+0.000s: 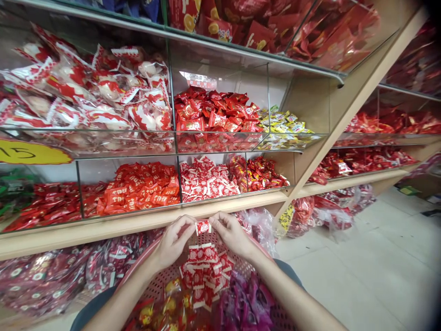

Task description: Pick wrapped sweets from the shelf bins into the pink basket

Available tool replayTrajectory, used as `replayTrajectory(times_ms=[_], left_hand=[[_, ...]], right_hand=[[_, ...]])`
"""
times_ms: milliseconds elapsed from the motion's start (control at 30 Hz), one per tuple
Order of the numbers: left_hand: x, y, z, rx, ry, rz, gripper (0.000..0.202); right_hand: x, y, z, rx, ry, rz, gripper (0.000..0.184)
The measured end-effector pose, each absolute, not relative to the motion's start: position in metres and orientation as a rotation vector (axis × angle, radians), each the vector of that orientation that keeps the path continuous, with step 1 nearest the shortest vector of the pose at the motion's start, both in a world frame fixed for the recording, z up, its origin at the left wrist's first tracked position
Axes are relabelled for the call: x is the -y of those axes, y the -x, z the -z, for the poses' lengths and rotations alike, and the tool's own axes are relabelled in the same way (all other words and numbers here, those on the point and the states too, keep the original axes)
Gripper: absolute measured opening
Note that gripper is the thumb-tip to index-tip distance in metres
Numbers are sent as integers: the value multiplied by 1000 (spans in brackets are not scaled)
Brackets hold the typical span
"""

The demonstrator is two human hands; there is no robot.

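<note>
On my feed, a yellow sign (32, 154) sits at the left edge of the frame, and orange-red packets (148, 188) fill a shelf bin left of centre. Below them, the perforated wall of a pink basket (159, 281) curves in at the lower centre, with clear packs showing yellow pieces (168, 303) towards its left.

The left hand (175, 243), just left of centre, pinches one end of a small red-and-white packet (203, 227) between thumb and fingertips. That packet sits mid-frame, just under the wooden shelf edge, above a loose pile of similar packets (206, 271) in the basket. The right hand (232, 234) pinches the other end the same way, so the packet spans both grips.

For this hold, I'd want both pinches light and on the pale end strips only, leaving the printed middle uncovered. I'd hold the ends level and avoid pulling hard, since the wrapper could tear; staying over the pile would let a slip land softly. Right of the pile lie purple packets (246, 299), and pale floor tiles (361, 257) fill the lower right.
</note>
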State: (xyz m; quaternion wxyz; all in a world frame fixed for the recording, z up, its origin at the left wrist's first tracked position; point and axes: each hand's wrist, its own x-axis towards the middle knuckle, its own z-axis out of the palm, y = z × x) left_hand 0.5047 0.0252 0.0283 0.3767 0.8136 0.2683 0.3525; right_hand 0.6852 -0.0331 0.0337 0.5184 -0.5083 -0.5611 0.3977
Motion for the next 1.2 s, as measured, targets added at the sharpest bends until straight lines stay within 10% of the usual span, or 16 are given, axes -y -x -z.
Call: replayTrajectory(times_ms=[1000, 1200], left_hand=[[-28, -505, -23, -760, -2097, -866, 24], [-29, -503, -18, -751, -2250, -794, 27]], right_hand=[[46, -693, -44, 1344, 1230, -1454, 26], [42, -690, -36, 1349, 1111, -1318, 51]])
